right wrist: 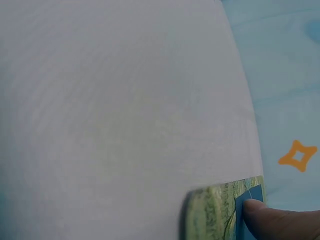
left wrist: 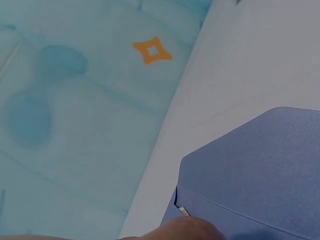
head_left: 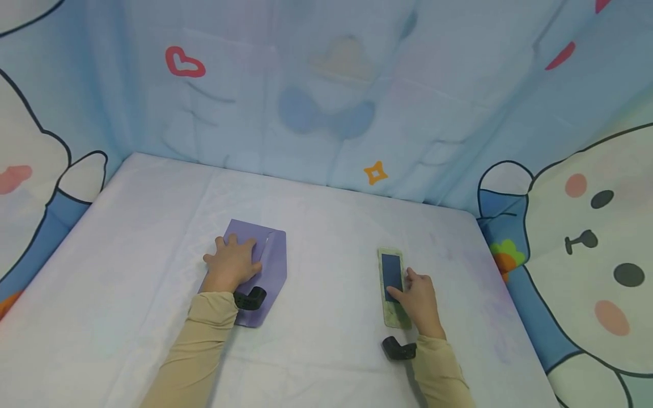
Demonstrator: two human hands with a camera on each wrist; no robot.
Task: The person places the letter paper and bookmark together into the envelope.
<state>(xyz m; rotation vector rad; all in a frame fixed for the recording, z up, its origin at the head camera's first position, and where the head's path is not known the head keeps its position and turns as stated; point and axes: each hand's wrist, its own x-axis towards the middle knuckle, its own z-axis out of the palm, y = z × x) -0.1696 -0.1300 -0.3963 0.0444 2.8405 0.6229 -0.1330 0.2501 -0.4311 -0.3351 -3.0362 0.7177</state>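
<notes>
On the left of the white table lies a purple envelope [head_left: 275, 266] with its flap spread open to the right. My left hand [head_left: 229, 266] rests on it, fingers spread; the left wrist view shows the envelope's flap [left wrist: 250, 160] and a bit of that hand at the bottom. Farther right is a long green patterned card [head_left: 395, 317] with a dark blue panel in its middle. My right hand [head_left: 420, 297] pinches its right edge, thumb on the blue panel and fingers at the side. The right wrist view has the card's corner [right wrist: 210, 215] with the thumb [right wrist: 265, 217] pressing the blue part.
A white cloth covers the table [head_left: 326, 351]. Behind and around it hangs a light blue curtain [head_left: 326, 68] with cartoon animals, a heart and an orange star. Each wrist wears a black camera piece, one [head_left: 250, 298] overlapping the envelope in the head view.
</notes>
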